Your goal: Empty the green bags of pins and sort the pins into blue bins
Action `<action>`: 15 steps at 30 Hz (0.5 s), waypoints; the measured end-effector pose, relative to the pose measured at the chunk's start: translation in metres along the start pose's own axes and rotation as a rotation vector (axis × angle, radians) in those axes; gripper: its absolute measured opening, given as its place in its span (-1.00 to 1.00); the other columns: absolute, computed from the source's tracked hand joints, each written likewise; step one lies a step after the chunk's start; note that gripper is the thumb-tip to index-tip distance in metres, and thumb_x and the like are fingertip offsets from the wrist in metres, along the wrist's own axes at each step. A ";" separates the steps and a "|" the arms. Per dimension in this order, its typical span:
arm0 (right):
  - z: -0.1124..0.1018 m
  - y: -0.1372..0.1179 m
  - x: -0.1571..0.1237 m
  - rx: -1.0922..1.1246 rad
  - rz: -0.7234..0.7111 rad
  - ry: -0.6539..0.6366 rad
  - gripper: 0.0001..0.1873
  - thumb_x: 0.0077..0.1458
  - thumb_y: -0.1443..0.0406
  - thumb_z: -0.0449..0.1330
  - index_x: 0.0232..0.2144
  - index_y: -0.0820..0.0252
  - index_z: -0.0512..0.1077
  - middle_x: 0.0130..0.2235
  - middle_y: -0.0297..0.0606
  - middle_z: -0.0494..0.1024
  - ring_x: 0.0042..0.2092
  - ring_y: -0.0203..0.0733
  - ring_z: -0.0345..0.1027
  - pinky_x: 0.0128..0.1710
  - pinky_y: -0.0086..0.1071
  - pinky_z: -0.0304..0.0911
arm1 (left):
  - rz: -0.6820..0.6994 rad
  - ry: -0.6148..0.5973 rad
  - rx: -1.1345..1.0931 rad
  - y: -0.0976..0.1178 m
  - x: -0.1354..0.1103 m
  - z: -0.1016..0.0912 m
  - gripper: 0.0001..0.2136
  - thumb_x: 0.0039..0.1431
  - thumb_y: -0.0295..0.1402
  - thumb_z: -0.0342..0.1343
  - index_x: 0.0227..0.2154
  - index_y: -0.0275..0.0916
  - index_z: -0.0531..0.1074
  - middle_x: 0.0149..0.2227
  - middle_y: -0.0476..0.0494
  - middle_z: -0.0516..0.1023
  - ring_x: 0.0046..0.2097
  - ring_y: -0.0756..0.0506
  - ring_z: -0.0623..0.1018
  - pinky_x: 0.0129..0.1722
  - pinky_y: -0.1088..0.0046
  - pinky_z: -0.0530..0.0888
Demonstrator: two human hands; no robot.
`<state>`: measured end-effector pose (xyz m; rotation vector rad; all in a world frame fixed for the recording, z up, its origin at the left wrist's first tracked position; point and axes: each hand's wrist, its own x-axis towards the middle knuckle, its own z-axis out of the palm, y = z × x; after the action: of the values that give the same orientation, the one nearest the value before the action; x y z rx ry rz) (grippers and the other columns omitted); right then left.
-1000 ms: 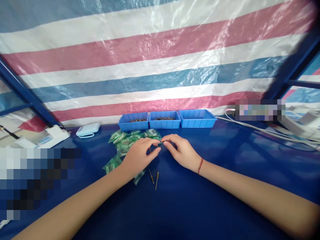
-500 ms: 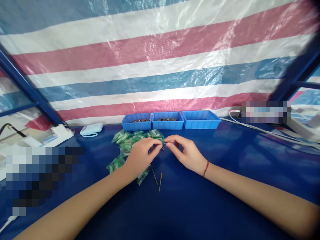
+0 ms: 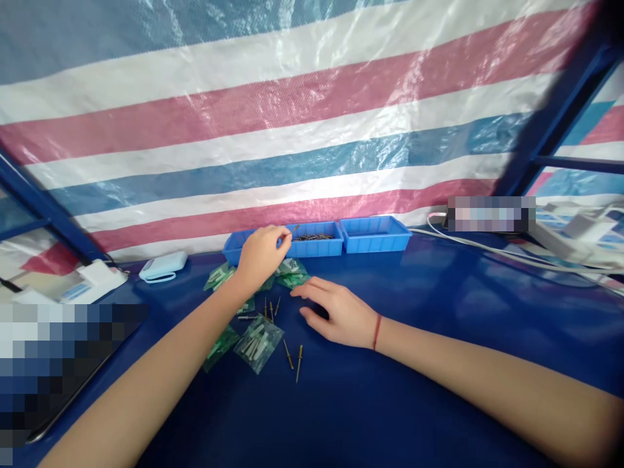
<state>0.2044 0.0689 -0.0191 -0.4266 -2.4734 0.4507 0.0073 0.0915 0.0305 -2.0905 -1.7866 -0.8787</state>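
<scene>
My left hand (image 3: 266, 253) reaches over the left and middle blue bins, thumb and forefinger pinched together. A small brassy blind rivet (image 3: 296, 227) shows at its fingertips, above the middle bin (image 3: 316, 248), which holds many similar metal pieces. Lower on the right, my right hand (image 3: 331, 309) hovers over or rests on the table with its fingers apart and nothing in them. Between the hands lie several loose rivets (image 3: 272, 311). Two more rivets (image 3: 299, 361) are closer to me. A clear packet of metal pieces (image 3: 259, 343) lies below my left wrist.
More green-printed packets (image 3: 292, 272) lie in front of the bins, partly under my left arm. At the right stands another blue bin (image 3: 375, 242). A light blue case (image 3: 164, 266) sits left, and white cables (image 3: 482, 250) run along the right. A striped sheet (image 3: 292, 149) hangs behind.
My left hand has moved up and forward to the bins, away from my right hand. The right hand has opened and dropped slightly. Loose rivets and the clear packet have come into view.
</scene>
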 end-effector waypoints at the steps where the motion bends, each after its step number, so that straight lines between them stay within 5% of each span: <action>1: -0.001 -0.001 0.000 -0.043 -0.011 -0.035 -0.68 0.18 0.33 0.02 -0.01 0.15 0.33 -0.11 -0.18 0.44 -0.15 -0.18 0.38 -0.15 -0.32 0.31 | -0.005 0.007 0.000 0.000 0.010 0.006 -0.82 0.20 -0.36 -0.01 -0.27 -0.22 0.50 -0.26 -0.14 0.57 -0.18 -0.18 0.52 -0.13 0.29 0.40; 6: 0.000 -0.004 0.001 -0.223 0.046 -0.103 -0.65 0.21 0.28 -0.01 0.00 0.17 0.39 -0.15 -0.17 0.45 -0.21 -0.17 0.41 -0.24 -0.34 0.31 | 0.009 -0.010 -0.018 0.009 0.019 0.016 -0.71 0.18 -0.37 0.01 -0.06 -0.26 0.42 -0.12 -0.19 0.54 -0.07 -0.19 0.49 -0.04 0.25 0.38; 11: 0.000 -0.004 0.002 -0.270 0.067 -0.112 -0.72 0.20 0.23 0.01 -0.19 0.20 0.48 -0.20 -0.18 0.46 -0.23 -0.16 0.41 -0.25 -0.33 0.29 | 0.106 -0.145 -0.043 0.014 -0.035 -0.008 -0.80 0.22 -0.36 -0.03 -0.20 -0.19 0.48 -0.17 -0.10 0.55 -0.11 -0.16 0.48 -0.06 0.26 0.38; 15: 0.000 -0.005 0.000 -0.276 0.113 -0.107 -0.70 0.21 0.21 0.02 -0.11 0.21 0.43 -0.16 -0.17 0.45 -0.17 -0.14 0.40 -0.21 -0.31 0.30 | 0.136 -0.168 -0.074 0.008 -0.076 -0.018 -0.81 0.23 -0.39 -0.03 -0.21 -0.19 0.47 -0.19 -0.09 0.55 -0.15 -0.12 0.48 -0.09 0.28 0.38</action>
<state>0.2029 0.0645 -0.0170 -0.6713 -2.6344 0.1797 0.0054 0.0187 0.0015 -2.3645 -1.6883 -0.7642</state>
